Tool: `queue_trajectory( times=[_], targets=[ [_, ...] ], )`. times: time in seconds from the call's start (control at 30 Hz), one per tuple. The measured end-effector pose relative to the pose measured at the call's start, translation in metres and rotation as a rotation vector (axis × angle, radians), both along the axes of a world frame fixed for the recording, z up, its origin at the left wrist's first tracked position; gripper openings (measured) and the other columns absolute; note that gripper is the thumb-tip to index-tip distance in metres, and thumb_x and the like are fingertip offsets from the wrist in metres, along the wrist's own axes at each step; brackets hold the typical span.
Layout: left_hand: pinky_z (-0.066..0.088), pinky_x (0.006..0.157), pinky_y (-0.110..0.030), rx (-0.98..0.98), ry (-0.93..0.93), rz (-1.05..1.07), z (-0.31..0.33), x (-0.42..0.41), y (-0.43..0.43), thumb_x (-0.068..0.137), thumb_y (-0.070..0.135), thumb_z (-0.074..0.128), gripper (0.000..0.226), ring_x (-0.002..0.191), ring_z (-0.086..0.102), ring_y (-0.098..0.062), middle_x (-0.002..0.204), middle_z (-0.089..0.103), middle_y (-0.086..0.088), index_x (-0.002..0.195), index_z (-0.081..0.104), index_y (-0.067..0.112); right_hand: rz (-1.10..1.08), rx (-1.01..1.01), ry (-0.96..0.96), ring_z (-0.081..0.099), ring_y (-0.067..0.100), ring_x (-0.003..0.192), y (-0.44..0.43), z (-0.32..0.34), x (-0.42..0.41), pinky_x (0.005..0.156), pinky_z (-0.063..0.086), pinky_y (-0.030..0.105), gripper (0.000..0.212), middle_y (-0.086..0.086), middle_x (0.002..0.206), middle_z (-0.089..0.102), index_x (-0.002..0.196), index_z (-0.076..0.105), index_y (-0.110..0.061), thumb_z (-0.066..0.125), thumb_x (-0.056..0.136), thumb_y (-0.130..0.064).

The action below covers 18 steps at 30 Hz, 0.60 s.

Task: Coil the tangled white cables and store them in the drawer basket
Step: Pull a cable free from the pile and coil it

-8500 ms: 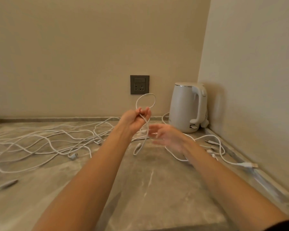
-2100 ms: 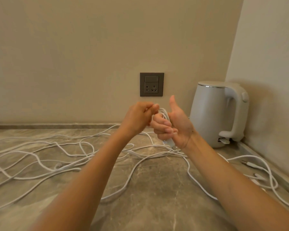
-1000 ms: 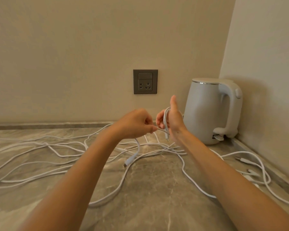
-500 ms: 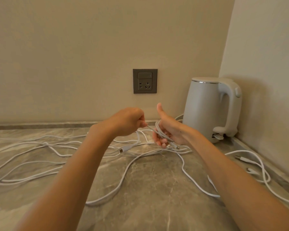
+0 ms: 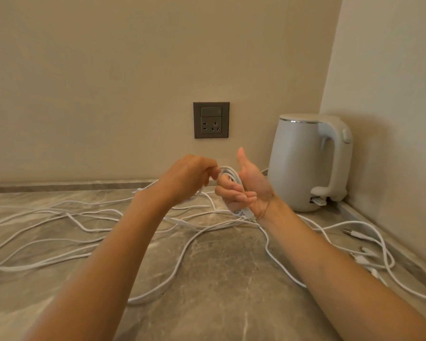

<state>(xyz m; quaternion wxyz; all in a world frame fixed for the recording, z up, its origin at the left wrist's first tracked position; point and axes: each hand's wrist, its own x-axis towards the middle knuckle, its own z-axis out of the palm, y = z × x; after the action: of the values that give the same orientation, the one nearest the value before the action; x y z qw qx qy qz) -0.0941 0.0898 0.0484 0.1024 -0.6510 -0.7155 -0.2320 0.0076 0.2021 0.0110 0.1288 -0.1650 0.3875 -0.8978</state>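
Note:
My right hand point(image 5: 246, 188) is raised above the countertop with its thumb up, its fingers curled round a small coil of white cable point(image 5: 231, 174). A plug end of that coil hangs below the palm. My left hand point(image 5: 190, 175) is level with it and just to its left, pinching the same cable where it runs onto the coil. Several tangled white cables point(image 5: 59, 217) sprawl over the grey stone countertop point(image 5: 219, 279), mostly on the left and under my arms. More cable ends point(image 5: 359, 244) lie at the right. No drawer basket is in view.
A white electric kettle point(image 5: 308, 163) stands in the back right corner against the walls. A dark wall socket point(image 5: 211, 120) sits above the counter behind my hands. A low stone ledge runs along the back and right edges.
My right hand has risen and turned upright with the coil. My left hand has brought the cable over to it, and the loose end by my left hand no longer hangs free.

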Motion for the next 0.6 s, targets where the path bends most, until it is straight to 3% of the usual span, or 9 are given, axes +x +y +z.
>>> queue_trajectory(
  times=[0.1,0.23,0.33,0.43,0.6],
  targets=[
    [0.041,0.069,-0.029,-0.119,-0.058,0.031,-0.001,0.001,0.003,0.09,0.001,0.041,0.039,0.067,0.052,-0.016,0.069,0.063,-0.002,0.059,0.046,0.024,-0.007,-0.131,0.052,0.041,0.017,0.043,0.0,0.001,-0.005,0.045,0.045,0.024,0.093,0.028,0.069,0.062,0.075,0.059,0.011,0.025,0.078,-0.076],
    [0.04,0.061,-0.019,-0.296,-0.228,0.013,-0.005,0.005,0.007,0.095,0.005,0.034,0.037,0.057,0.052,-0.007,0.06,0.058,0.002,0.065,0.052,0.019,-0.091,-0.241,0.152,0.039,0.018,0.042,0.005,0.001,-0.006,0.044,0.042,0.024,0.079,0.028,0.069,0.061,0.074,0.061,0.014,0.04,0.088,-0.061],
    [0.043,0.065,-0.02,-0.388,-0.26,0.026,-0.012,0.009,0.01,0.093,0.001,0.035,0.028,0.065,0.055,-0.014,0.073,0.063,-0.007,0.079,0.056,0.011,-0.375,-0.299,0.136,0.042,0.016,0.03,-0.004,0.006,-0.002,0.036,0.042,0.018,0.052,0.021,0.058,0.059,0.062,0.059,0.009,0.063,0.082,-0.039],
    [0.044,0.076,-0.028,-0.43,-0.286,0.05,-0.017,0.016,0.014,0.093,-0.001,0.039,0.02,0.088,0.059,-0.026,0.098,0.065,-0.015,0.098,0.057,0.005,-0.772,-0.449,0.04,0.034,0.004,0.024,-0.012,0.012,0.0,0.029,0.032,0.011,0.043,0.011,0.053,0.057,0.062,0.054,-0.001,0.061,0.076,-0.041],
    [0.042,0.055,-0.024,-0.433,-0.463,0.049,-0.017,0.022,0.014,0.099,0.016,0.027,0.03,0.055,0.055,-0.017,0.066,0.058,-0.006,0.076,0.047,0.014,-0.964,-0.588,-0.017,0.039,0.005,0.035,-0.011,0.019,0.003,0.032,0.034,0.01,0.047,0.017,0.062,0.062,0.079,0.055,0.003,0.055,0.089,-0.043]
  ],
)
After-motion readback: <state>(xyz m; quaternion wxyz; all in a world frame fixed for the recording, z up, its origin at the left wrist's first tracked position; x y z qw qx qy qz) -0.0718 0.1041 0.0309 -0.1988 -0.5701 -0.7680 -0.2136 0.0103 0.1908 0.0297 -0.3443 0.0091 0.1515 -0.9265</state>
